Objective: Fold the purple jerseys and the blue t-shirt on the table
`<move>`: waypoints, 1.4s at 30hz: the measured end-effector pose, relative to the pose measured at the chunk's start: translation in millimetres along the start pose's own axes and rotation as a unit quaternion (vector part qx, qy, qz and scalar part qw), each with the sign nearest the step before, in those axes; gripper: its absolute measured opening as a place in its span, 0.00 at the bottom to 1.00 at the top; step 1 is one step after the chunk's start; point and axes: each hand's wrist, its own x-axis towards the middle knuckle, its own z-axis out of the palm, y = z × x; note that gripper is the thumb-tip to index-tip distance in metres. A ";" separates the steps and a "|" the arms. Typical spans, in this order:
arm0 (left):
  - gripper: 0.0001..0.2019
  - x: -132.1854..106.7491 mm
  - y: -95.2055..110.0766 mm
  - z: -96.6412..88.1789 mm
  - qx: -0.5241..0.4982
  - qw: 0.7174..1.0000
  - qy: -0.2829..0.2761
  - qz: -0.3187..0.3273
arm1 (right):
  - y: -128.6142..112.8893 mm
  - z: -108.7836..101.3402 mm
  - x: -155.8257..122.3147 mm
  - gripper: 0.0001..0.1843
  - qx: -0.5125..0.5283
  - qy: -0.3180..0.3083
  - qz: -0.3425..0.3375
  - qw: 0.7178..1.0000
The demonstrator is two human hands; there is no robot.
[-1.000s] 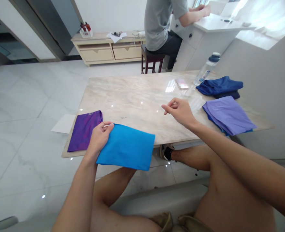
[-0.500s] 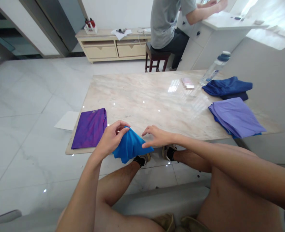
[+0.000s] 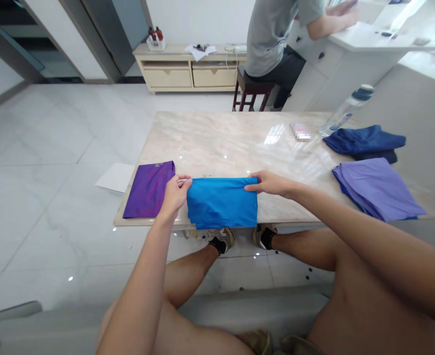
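Observation:
A bright blue folded cloth (image 3: 222, 202) is stretched flat over the near edge of the marble table (image 3: 239, 143). My left hand (image 3: 175, 194) pinches its upper left corner. My right hand (image 3: 271, 183) pinches its upper right corner. A purple folded cloth (image 3: 150, 189) lies on the table just left of my left hand.
A lilac folded cloth (image 3: 378, 187) and a dark blue cloth (image 3: 363, 140) lie at the table's right end, with a water bottle (image 3: 345, 117) behind them. A white sheet (image 3: 116, 176) lies on the floor. Another person (image 3: 276, 34) sits on a stool (image 3: 250, 91) beyond the table.
The blue cloth was held by my left hand alone, then bunched between both hands. Now both hands hold it spread out by its top corners. The view has shifted left.

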 end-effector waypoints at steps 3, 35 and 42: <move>0.15 0.4 -2.6 14.3 0.189 0.980 0.025 0.061 | 12.9 -6.7 7.7 0.11 -0.090 0.173 0.041 0.980; 0.07 -55.6 9.3 26.3 0.435 0.854 -0.178 0.222 | 29.3 3.3 -45.8 0.06 -0.414 -0.017 -0.152 0.898; 0.03 -56.5 2.8 27.7 0.434 0.843 -0.206 0.241 | 32.4 23.2 -47.0 0.10 -0.468 -0.021 -0.196 0.861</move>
